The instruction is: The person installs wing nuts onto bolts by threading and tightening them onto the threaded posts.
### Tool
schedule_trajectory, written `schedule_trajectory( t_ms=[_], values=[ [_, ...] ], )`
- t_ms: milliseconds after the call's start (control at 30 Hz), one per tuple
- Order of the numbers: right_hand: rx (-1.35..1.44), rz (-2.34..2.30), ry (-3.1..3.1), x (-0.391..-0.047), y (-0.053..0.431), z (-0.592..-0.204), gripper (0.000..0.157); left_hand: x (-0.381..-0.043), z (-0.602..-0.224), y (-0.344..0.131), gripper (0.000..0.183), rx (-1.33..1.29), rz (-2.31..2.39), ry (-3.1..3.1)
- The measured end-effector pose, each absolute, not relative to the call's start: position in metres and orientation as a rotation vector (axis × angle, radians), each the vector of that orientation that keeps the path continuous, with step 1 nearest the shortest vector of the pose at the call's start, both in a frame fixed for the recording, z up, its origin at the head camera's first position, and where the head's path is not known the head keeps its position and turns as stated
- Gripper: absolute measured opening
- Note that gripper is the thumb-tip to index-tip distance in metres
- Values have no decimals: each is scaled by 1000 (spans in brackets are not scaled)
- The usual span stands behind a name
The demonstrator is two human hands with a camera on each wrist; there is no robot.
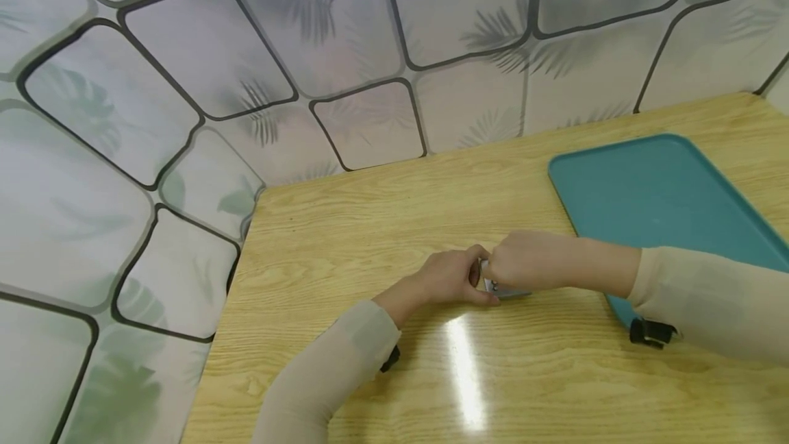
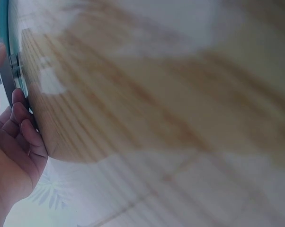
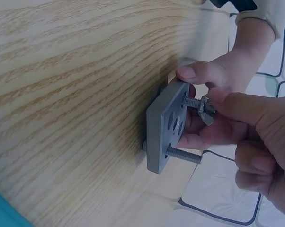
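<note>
A grey rectangular plate with several holes stands on edge at the tabletop in the right wrist view. Two threaded bolts stick out of its face; the lower bolt is bare. On the upper one sits a wing nut, a short way out from the plate. My left hand grips the plate, thumb on one edge and fingers at the far side. With thumb and finger, my right hand pinches the wing nut at the bolt's end. In the head view the hands hide most of the plate.
A teal tray lies on the wooden table at the right, partly beneath my right forearm. A patterned wall covering runs along the table's back and left edges.
</note>
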State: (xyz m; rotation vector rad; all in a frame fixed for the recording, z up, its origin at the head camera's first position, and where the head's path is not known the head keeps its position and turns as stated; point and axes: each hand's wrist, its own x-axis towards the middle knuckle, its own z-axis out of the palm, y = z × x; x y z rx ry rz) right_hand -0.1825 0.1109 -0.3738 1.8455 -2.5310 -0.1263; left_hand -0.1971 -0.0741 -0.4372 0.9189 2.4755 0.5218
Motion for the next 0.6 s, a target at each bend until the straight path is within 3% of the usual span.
schedule_trajectory(
  t_ms=[167,367,500,600],
  values=[
    [1688,-153,-2577,-184,111,-376,36,-196,-437,-74,50,919,517,2473],
    [1783,-73,-2446,-186,112,-376,13,-195,-435,-74,42,889,488,2464],
    [1841,-120,-2389,-184,112,-374,7,-195,-433,-74,42,889,481,2456],
    [1782,-142,-2451,-182,111,-375,18,-196,-435,-75,46,906,492,2449]
  ],
)
